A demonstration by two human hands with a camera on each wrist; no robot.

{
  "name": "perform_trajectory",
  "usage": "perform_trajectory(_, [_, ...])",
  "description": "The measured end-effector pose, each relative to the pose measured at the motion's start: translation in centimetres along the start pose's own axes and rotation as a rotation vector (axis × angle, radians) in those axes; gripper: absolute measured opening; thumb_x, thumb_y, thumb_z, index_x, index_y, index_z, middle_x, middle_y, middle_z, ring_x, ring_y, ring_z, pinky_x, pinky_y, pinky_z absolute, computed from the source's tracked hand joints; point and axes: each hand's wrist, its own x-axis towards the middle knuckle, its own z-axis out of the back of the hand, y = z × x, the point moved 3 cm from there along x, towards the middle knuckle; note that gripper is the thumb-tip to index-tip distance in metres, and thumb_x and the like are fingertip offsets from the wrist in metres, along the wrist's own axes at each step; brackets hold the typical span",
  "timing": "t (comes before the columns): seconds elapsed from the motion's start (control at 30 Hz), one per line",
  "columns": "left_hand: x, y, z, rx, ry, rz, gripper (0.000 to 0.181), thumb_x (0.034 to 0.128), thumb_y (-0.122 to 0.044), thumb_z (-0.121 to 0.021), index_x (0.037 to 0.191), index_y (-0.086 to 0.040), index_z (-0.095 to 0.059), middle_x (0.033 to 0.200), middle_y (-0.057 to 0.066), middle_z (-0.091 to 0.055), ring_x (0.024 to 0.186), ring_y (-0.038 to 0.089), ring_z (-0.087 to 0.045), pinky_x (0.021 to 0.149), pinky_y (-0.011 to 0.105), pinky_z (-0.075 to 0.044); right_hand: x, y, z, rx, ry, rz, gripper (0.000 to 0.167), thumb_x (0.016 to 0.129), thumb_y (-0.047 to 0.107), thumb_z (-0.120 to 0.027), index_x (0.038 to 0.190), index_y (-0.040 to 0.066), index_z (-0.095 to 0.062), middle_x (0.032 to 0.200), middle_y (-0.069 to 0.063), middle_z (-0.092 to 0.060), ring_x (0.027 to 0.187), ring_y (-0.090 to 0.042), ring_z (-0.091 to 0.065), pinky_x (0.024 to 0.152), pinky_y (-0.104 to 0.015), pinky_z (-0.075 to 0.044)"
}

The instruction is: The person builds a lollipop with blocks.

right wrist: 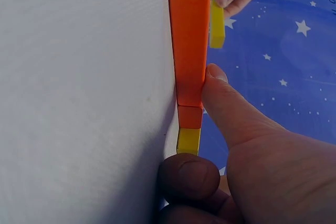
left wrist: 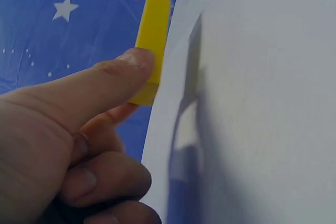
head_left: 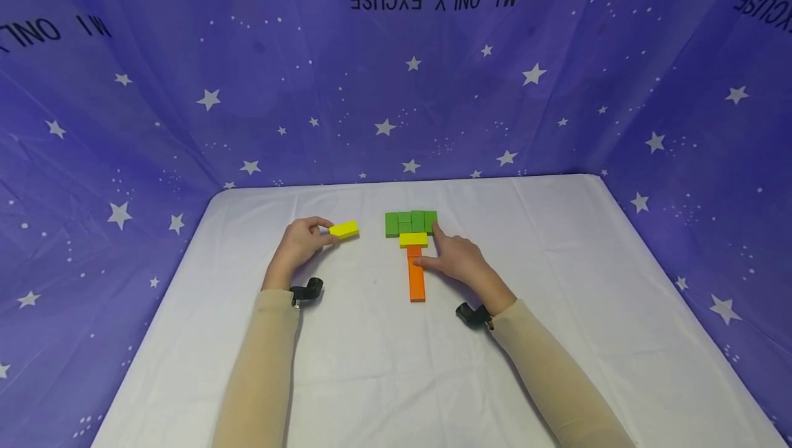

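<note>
My left hand (head_left: 301,240) pinches a yellow block (head_left: 344,229) between thumb and fingers, above the table to the left of a flat block figure. In the left wrist view the block (left wrist: 154,40) is tilted, its shadow apart from it on the cloth. The figure has a row of green blocks (head_left: 405,218) at the top, a yellow block (head_left: 412,240) beneath them, then a short orange block (head_left: 414,251) and a long orange block (head_left: 417,283). My right hand (head_left: 460,255) rests at the figure's right side, forefinger at the right green block, thumb at the orange part.
A white cloth (head_left: 359,359) covers the table. Behind and beside it hangs a blue-purple curtain (head_left: 346,91) with white stars and black lettering. A dark wrist camera (head_left: 307,290) is on the left wrist, and another camera (head_left: 471,315) on the right.
</note>
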Motion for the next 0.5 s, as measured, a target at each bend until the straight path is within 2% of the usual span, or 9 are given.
perform_trajectory(0.2, [0.5,-1.4,-0.5,-0.043,-0.012,-0.035,0.043,0.0916,-0.03,-0.081,0.129,-0.01,-0.074,0.075,0.0,-0.05,0.067,0.019,-0.045,0.064,0.033,-0.038,0.0,0.0,0.2,0.01,-0.004,0.004,0.115,0.089,0.073,-0.07,0.17,0.007,-0.021,0.123,-0.025,-0.073,0.098,-0.036,-0.069,0.087,-0.048,-0.057])
perform_trajectory(0.5, [1.6,-3.7,-0.9,-0.062,-0.023,-0.052,0.041,0.092,-0.03,-0.081,0.128,-0.013,-0.074,0.075,0.001,-0.049,0.065,0.018,-0.041,0.062,0.032,-0.034,0.0,-0.1,0.0,0.012,-0.001,-0.002,0.117,0.088,0.075,-0.069,0.17,0.007,-0.02,0.126,-0.025,-0.072,0.102,-0.036,-0.069,0.093,-0.05,-0.057])
